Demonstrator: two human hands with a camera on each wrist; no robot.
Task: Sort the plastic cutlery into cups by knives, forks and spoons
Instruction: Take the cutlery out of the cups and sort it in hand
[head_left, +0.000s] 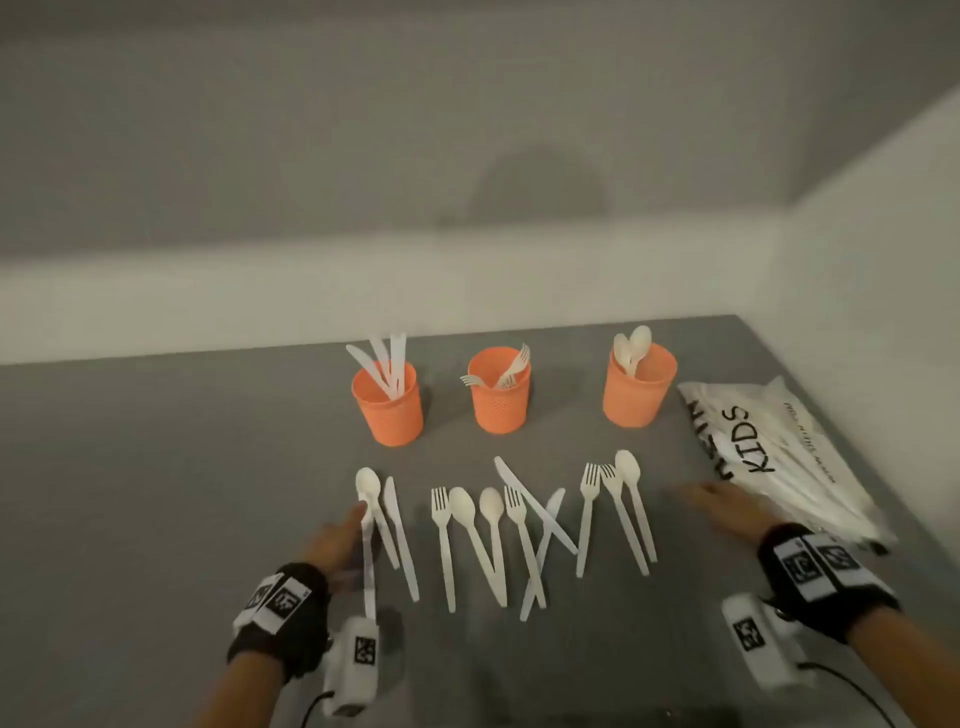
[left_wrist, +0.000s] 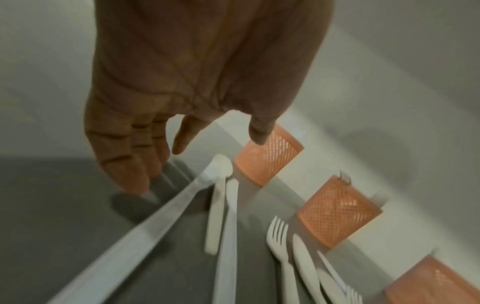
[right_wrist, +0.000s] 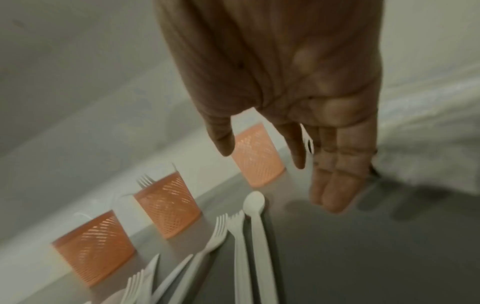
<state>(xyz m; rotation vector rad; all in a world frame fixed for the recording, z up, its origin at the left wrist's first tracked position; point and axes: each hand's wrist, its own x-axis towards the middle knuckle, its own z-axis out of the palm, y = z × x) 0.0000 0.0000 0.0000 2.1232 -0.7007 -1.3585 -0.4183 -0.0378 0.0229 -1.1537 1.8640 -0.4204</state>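
Observation:
Three orange cups stand in a row: the knife cup (head_left: 387, 410), the fork cup (head_left: 500, 402) and the spoon cup (head_left: 636, 392). In front of them several white forks, spoons and knives lie side by side, with two knives (head_left: 540, 525) crossed in the middle. My left hand (head_left: 340, 530) (left_wrist: 187, 148) hovers by the leftmost spoon (head_left: 369, 483) with relaxed fingers. A blurred white piece (head_left: 368, 566) (left_wrist: 145, 232) runs under it; contact is unclear. My right hand (head_left: 711, 499) (right_wrist: 301, 160) is flat and empty, right of the rightmost spoon (head_left: 627, 465) (right_wrist: 254, 202).
A white plastic bag (head_left: 769, 457) printed KIDS lies at the right, just beyond my right hand. The grey table (head_left: 156, 493) ends at a pale wall close behind the cups. The table's left part is bare grey surface.

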